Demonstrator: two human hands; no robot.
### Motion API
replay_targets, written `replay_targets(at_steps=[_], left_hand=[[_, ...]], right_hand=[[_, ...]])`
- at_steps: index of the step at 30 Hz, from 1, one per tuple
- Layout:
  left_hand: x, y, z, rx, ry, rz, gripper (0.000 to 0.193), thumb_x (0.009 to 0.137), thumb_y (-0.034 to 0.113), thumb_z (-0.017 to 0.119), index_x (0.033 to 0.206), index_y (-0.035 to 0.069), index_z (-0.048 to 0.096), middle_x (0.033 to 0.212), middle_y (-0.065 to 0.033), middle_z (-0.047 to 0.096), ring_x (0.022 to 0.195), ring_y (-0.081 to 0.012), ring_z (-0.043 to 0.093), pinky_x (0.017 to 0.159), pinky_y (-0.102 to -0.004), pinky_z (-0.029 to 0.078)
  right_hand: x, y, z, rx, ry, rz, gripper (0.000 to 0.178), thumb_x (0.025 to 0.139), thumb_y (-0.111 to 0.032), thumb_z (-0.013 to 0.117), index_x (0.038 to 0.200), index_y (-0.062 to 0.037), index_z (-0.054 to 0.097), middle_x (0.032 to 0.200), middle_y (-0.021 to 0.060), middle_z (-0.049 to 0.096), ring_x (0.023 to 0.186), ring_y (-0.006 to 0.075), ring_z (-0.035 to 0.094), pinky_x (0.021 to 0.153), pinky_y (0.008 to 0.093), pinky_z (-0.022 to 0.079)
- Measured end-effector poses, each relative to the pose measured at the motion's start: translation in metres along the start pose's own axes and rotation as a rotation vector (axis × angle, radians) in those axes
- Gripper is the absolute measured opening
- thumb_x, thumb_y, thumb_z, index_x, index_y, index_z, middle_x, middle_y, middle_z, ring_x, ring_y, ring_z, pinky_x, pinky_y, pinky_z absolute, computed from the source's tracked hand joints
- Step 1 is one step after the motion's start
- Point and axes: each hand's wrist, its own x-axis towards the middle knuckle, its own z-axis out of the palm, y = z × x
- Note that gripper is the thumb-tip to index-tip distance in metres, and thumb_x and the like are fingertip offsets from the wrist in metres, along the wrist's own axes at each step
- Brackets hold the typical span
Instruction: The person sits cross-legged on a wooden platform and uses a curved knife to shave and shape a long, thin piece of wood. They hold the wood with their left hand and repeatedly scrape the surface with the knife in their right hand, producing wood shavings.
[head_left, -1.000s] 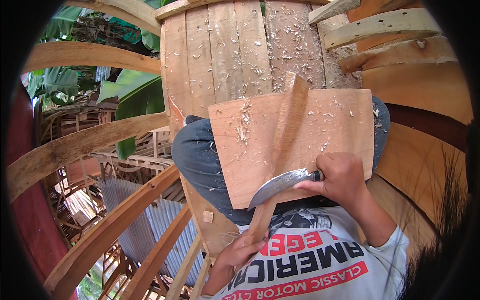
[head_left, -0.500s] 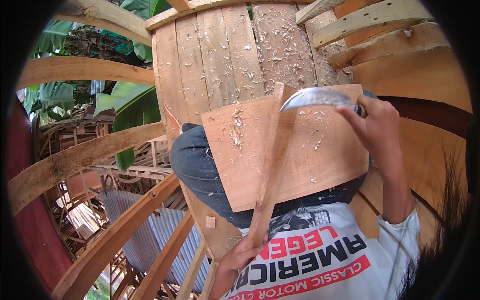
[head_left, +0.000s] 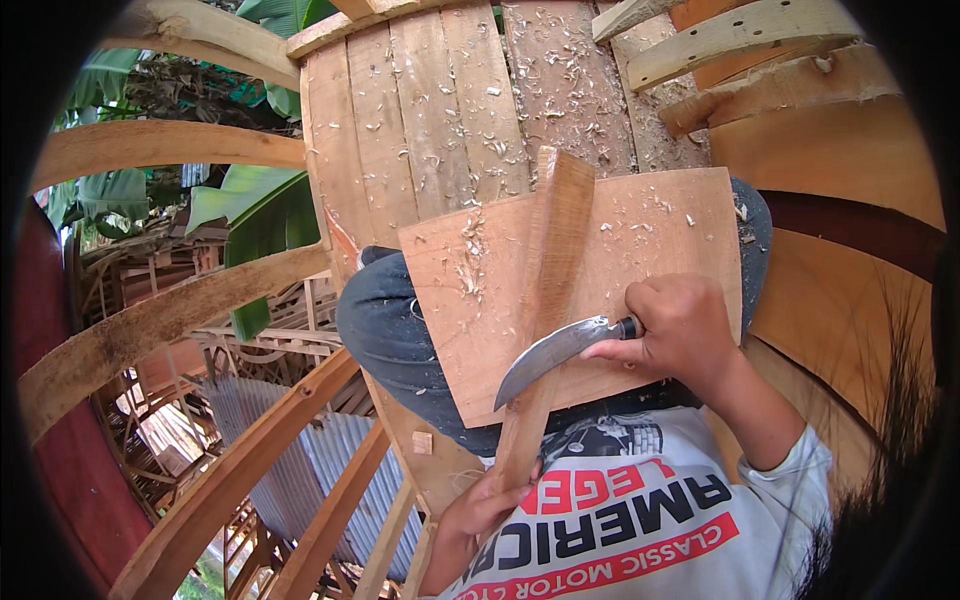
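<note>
My right hand [head_left: 680, 332] is closed round the dark handle of a curved knife [head_left: 550, 357]. The blade lies across the lower part of a long wooden stick [head_left: 558, 235], its tip pointing down to the left. Close to my body, my left hand [head_left: 490, 508] grips the stick's near end, with some fingers hidden behind the wood. The stick slants up and away from me over a flat wooden board [head_left: 660, 235], which rests on my lap. Pale shavings [head_left: 470, 262] are scattered on that board.
Plank flooring [head_left: 430, 110] strewn with shavings lies ahead. Curved wooden slats [head_left: 180, 310] line the left side, with corrugated metal sheets [head_left: 345, 480] and stacked timber beyond them. Wooden panels [head_left: 830, 290] stand at the right. A small wood block [head_left: 422, 442] sits beside my left knee.
My right hand has drawn the knife down along the stick, from its far end toward me. The stick's far end has shifted slightly and shows a broader face. My left hand keeps its hold.
</note>
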Motion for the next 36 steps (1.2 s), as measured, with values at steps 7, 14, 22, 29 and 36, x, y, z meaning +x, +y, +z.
replay_targets(at_steps=[7, 14, 22, 29, 36], left_hand=[[0.001, 0.005, 0.003, 0.065, 0.014, -0.020, 0.046, 0.090, 0.010, 0.064, 0.131, 0.000, 0.044, 0.118, -0.0038, 0.053, 0.111, -0.0128, 0.050, 0.097, -0.0267, 0.038], [0.001, -0.002, -0.009, 0.152, -0.069, 0.060, 0.034, 0.092, 0.013, 0.061, 0.122, 0.000, 0.048, 0.108, -0.0022, 0.052, 0.104, -0.0105, 0.049, 0.093, -0.0249, 0.039], [0.002, 0.002, 0.005, 0.512, 0.074, 0.194, 0.029, 0.091, 0.010, 0.058, 0.116, -0.001, 0.049, 0.105, -0.0064, 0.051, 0.100, -0.0121, 0.049, 0.090, -0.0265, 0.041], [0.002, 0.012, 0.027, 0.655, 0.155, 0.238, 0.025, 0.088, 0.001, 0.055, 0.112, -0.001, 0.047, 0.097, -0.0083, 0.050, 0.090, -0.0137, 0.050, 0.082, -0.0264, 0.043], [0.004, 0.010, 0.028, 0.724, 0.172, 0.288, 0.020, 0.089, 0.000, 0.055, 0.107, 0.000, 0.046, 0.092, -0.0090, 0.050, 0.085, -0.0145, 0.050, 0.079, -0.0275, 0.044]], right_hand=[[0.020, 0.023, -0.002, -0.124, 0.138, 0.257, 0.067, 0.074, -0.068, 0.067, 0.058, -0.0041, 0.055, 0.048, 0.0113, 0.050, 0.045, 0.0287, 0.055, 0.046, 0.0378, 0.044], [0.021, 0.034, -0.056, -0.102, 0.175, 0.324, 0.062, 0.075, -0.060, 0.072, 0.056, -0.0037, 0.054, 0.048, 0.0122, 0.048, 0.042, 0.0287, 0.048, 0.045, 0.0377, 0.041], [-0.013, -0.015, -0.018, 0.110, -0.120, 0.101, 0.061, 0.069, -0.063, 0.074, 0.053, -0.0072, 0.052, 0.048, 0.0091, 0.052, 0.045, 0.0261, 0.058, 0.044, 0.0367, 0.043], [-0.003, -0.002, -0.012, -0.030, -0.028, -0.010, 0.064, 0.066, -0.067, 0.072, 0.051, -0.0093, 0.048, 0.047, 0.0067, 0.048, 0.044, 0.0252, 0.055, 0.043, 0.0362, 0.043], [0.013, 0.025, -0.020, -0.158, 0.114, 0.067, 0.065, 0.068, -0.069, 0.070, 0.053, -0.0095, 0.049, 0.047, 0.0076, 0.048, 0.044, 0.0266, 0.054, 0.044, 0.0376, 0.042]])
